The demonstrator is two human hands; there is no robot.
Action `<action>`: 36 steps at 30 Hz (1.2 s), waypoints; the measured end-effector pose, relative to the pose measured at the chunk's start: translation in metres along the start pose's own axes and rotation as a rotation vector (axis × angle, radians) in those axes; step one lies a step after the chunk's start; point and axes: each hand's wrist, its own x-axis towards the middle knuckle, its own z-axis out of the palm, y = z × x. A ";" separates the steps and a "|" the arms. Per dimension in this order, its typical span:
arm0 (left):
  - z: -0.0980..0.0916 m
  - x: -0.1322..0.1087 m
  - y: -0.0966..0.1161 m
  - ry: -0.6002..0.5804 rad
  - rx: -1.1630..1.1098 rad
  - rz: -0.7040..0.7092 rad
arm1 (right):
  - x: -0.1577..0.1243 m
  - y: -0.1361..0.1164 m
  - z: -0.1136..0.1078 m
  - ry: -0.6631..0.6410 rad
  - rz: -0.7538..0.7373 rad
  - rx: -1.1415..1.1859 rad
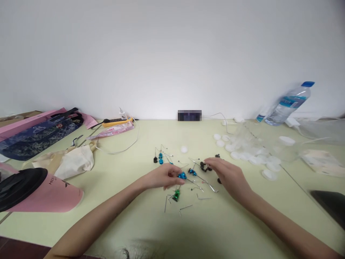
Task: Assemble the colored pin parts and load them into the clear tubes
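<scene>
At the fingertips of my left hand sits the blue piece, apparently pinched between thumb and fingers; a light, steady hold on its body should keep it from twisting. My right hand arches at the black parts; whether it grips one, I can't tell. A green piece lies nearer me.
</scene>
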 end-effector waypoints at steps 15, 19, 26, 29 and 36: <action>0.038 0.001 -0.053 0.584 1.108 0.468 | 0.127 0.072 0.022 -0.030 0.310 0.088; 0.040 -0.002 -0.063 0.708 1.025 0.646 | 0.197 0.112 0.055 0.287 0.247 -0.306; 0.031 0.005 -0.074 0.804 1.039 0.700 | 0.231 0.188 0.082 0.138 0.057 -0.620; 0.029 0.010 -0.075 0.832 1.068 0.700 | 0.235 0.203 0.085 0.140 0.056 -0.632; 0.028 0.013 -0.071 0.842 0.974 0.655 | 0.244 0.214 0.089 0.182 0.120 -0.614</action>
